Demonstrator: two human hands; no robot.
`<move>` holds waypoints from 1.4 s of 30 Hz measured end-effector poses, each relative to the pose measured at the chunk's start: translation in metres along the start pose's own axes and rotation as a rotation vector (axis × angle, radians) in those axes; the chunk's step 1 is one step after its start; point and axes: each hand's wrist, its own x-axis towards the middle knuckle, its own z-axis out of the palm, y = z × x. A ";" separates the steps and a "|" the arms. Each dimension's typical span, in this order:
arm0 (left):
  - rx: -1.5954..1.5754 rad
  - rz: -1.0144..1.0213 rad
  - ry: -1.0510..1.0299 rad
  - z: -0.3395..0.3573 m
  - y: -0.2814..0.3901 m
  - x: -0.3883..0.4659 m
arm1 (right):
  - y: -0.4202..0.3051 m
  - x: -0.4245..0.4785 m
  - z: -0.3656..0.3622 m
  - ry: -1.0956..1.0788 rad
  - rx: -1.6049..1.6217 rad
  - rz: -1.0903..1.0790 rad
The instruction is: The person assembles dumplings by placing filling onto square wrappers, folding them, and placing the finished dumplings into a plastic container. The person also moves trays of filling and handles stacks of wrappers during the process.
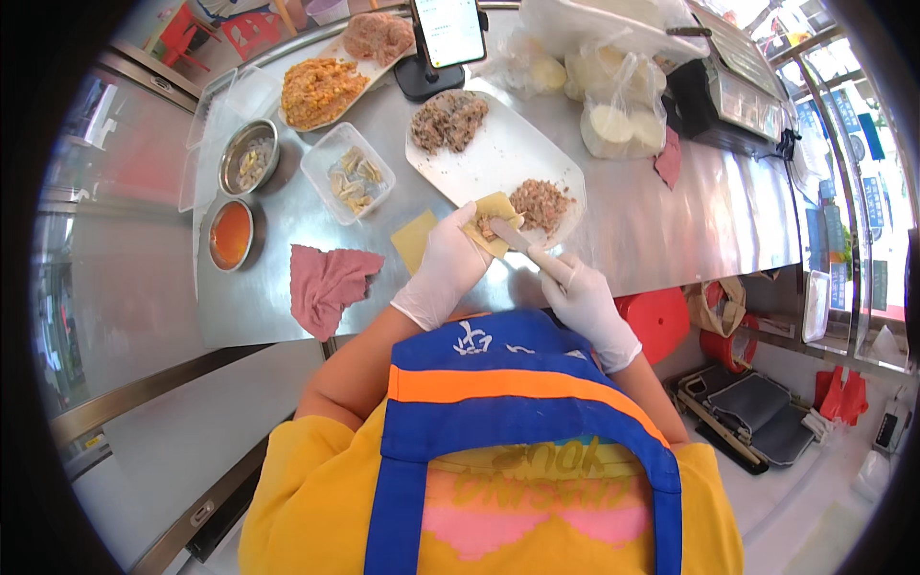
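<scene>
My left hand [454,262], in a white glove, holds a square yellow dough wrapper [494,205] above the near edge of a white tray [496,169]. In my right hand [581,298], also gloved, is a flat spreading stick [512,236]. Its tip presses a small lump of minced filling [487,228] on the wrapper. A pile of pinkish minced meat [543,207] lies on the tray just beyond the stick, and a darker mince mound [449,121] sits at its far end. Another yellow wrapper [413,241] lies on the steel table, partly behind my left hand.
Left of the tray stand a plastic box of folded dumplings [354,180], a steel bowl [249,157] and a bowl of orange liquid [231,235]. A pink cloth [330,287] lies nearby. Behind are an orange filling mound [321,90], a phone on a stand [449,32] and bagged wrappers [622,122].
</scene>
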 end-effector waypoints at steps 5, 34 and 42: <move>0.502 0.308 -0.087 -0.032 0.013 0.019 | -0.011 -0.001 -0.011 -0.114 0.519 0.404; 0.723 0.453 -0.143 0.035 0.036 -0.019 | -0.078 0.051 0.011 -0.156 0.908 0.415; 0.644 0.229 -0.177 0.017 0.054 -0.010 | -0.082 0.059 0.020 -0.211 0.943 0.339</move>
